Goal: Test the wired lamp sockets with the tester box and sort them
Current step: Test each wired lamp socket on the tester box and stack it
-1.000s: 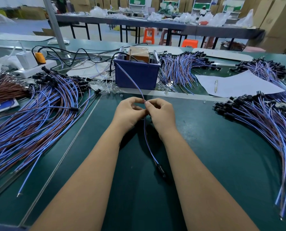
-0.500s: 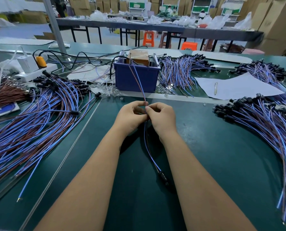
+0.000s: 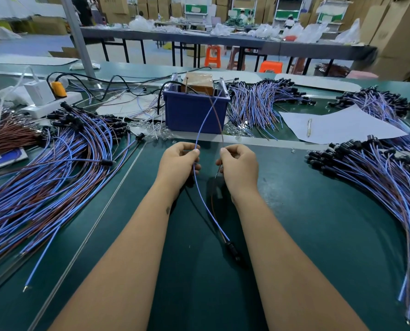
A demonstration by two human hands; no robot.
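Left grip (image 3: 179, 161): pinches blue wire (image 3: 205, 206). Right grip (image 3: 240, 164): pinches brown wire (image 3: 220, 130). Socket (image 3: 232, 250): on desk (image 3: 306, 223), near edge, between forearms. Step, judged: testing. Next: set both wire tips on tester box (image 3: 195, 111) contacts at desk centre.

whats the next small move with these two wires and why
Probably hold both tips steady on the contacts of the tester box. The left hand pinches the blue wire, the right hand the brown wire, and both wires already run up to the box top, while the black socket lies on the mat between the forearms. Whether the tips touch metal is too small to tell.
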